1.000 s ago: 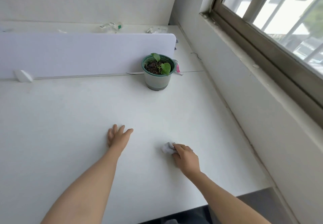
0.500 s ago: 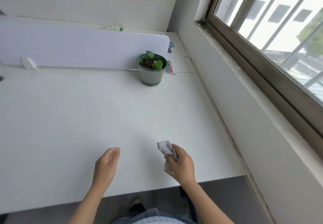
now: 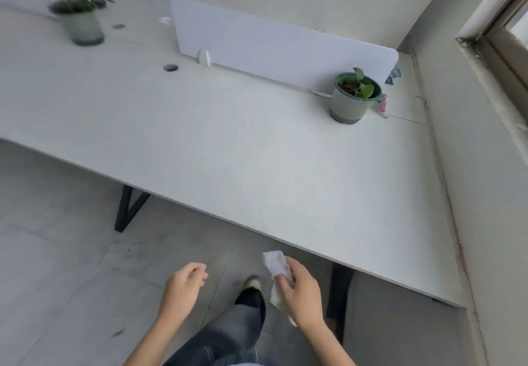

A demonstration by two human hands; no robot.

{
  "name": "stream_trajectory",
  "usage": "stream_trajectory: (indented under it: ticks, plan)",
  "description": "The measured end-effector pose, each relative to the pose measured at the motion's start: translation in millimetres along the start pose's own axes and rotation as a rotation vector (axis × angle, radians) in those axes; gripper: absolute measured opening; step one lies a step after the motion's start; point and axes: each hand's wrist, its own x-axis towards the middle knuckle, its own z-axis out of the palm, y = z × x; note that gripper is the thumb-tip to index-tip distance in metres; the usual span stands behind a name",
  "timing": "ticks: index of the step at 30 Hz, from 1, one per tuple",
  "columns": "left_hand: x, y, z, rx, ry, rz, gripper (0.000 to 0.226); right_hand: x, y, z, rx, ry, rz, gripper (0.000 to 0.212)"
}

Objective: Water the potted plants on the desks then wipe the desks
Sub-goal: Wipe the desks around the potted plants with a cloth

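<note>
At far left, blurred, a potted plant (image 3: 81,21) stands upright on the far desk (image 3: 137,11), well apart from everything else. Moving right, the near desk (image 3: 228,142) runs along a white divider panel (image 3: 271,48) with a round cable hole (image 3: 170,67) near its left end. Below the desk's front edge, over the tiled floor (image 3: 57,251), the left hand (image 3: 183,288) hangs with fingers loosely curled, holding nothing. Just right of it, the right hand (image 3: 300,294) grips a crumpled white cloth (image 3: 275,265); its long axis runs roughly up and down, one end pointing toward the desk edge. Farther right, a second potted plant (image 3: 354,97) sits upright beside the divider's end, near the window frame (image 3: 491,40).
</note>
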Motion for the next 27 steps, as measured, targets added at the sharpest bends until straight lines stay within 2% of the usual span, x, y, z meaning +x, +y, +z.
stream_trajectory:
  ticks: [6, 7, 9, 11, 15, 27]
  plan:
    - [-29.2, -37.8, -52.4, -0.05, 0.167, -0.089, 0.016, -9.0, -23.8, 39.2, -0.032, -0.08, -0.021, 0.025]
    - [-31.0, -41.8, -59.9, -0.066, 0.192, -0.099, 0.016, -9.5, -29.9, 47.1, -0.05, -0.097, -0.036, 0.03]
    - [-31.8, -48.5, -72.5, -0.088, 0.219, -0.117, 0.016, -8.8, -40.1, 63.8, -0.095, -0.137, -0.077, 0.057]
    - [-29.5, -55.3, -84.6, -0.096, 0.202, -0.124, 0.017, -6.1, -54.2, 80.4, -0.15, -0.166, -0.117, 0.067]
    - [-13.4, -67.8, -128.3, -0.114, 0.187, -0.133, 0.018, 8.0, -93.6, 123.8, -0.196, -0.182, -0.142, 0.038]
    - [75.2, -132.1, -395.7, -0.25, 0.559, -0.201, 0.017, 32.6, -256.3, 322.8, -0.16, -0.236, -0.225, 0.035]
